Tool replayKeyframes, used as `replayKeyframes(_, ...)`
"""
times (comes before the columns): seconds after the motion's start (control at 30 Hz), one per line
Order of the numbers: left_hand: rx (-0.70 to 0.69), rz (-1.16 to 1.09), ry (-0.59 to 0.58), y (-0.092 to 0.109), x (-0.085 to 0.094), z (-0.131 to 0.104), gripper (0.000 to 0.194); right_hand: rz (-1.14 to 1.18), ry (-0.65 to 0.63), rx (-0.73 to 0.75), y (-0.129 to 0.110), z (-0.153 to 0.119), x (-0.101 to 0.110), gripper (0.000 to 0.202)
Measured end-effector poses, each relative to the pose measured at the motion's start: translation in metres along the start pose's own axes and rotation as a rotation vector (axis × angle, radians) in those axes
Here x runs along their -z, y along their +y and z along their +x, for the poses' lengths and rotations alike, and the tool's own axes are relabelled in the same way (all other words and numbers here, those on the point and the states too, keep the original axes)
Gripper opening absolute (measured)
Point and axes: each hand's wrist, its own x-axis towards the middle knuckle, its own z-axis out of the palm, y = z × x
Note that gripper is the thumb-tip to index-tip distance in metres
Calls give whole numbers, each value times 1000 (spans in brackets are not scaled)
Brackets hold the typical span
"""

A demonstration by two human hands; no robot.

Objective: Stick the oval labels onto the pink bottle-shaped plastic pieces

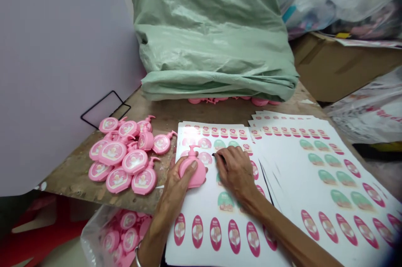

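Note:
My left hand (176,181) is wrapped round a small pink toy pump bottle (194,171), held upright with a plain, unlabelled side showing. Beneath it lies a white sticker sheet (205,202) printed with pink and green labels. My right hand (235,173) rests on this sheet, fingers pinched together. A small dark tip (214,155) sticks out from those fingers; its kind is too small to make out. To the left is a pile of pink pump bottles (135,161) with round labels on their faces.
More sticker sheets (314,166) overlap at the right. A large green sack (213,37) stands at the back, with pink pieces under its edge. A black wire stand (105,108) is at the left. Below the table edge, a clear bag (94,237) holds pink bottles. A cardboard box (342,66) stands behind right.

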Motion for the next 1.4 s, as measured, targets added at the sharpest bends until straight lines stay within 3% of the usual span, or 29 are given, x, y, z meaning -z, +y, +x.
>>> replayKeyframes(0.3, 34, 19, -29, 2, -1, 0, 55, 206, -67, -61, 7, 3, -4, 14)
replayKeyframes(0.5, 18, 14, -13, 3, -1, -1, 52, 83, 49, 44, 0, 3, -2, 16)
replayKeyframes(0.6, 8, 0, -22, 4, -1, -2, 53, 153, 99, 64, -3, 2, -1, 14)
replayKeyframes(0.67, 8, -14, -40, 5, -2, -3, 51, 301, 93, -12, -2, 2, 0, 13)
replayKeyframes(0.83, -12, -65, -13, 4, -5, -5, 45, 700, 3, -394, 10, 10, 16, 22)
replayKeyframes(0.9, -50, -70, -8, 6, -6, -7, 42, 776, -38, -435, 10, 14, 26, 24)
replayKeyframes(1.1, -105, -156, 31, 16, -14, -20, 45, 820, -158, -211, -14, 12, 50, 20)
replayKeyframes(1.4, -49, -183, 39, 16, -26, -25, 50, 758, -150, -74, -25, 8, 57, 21)
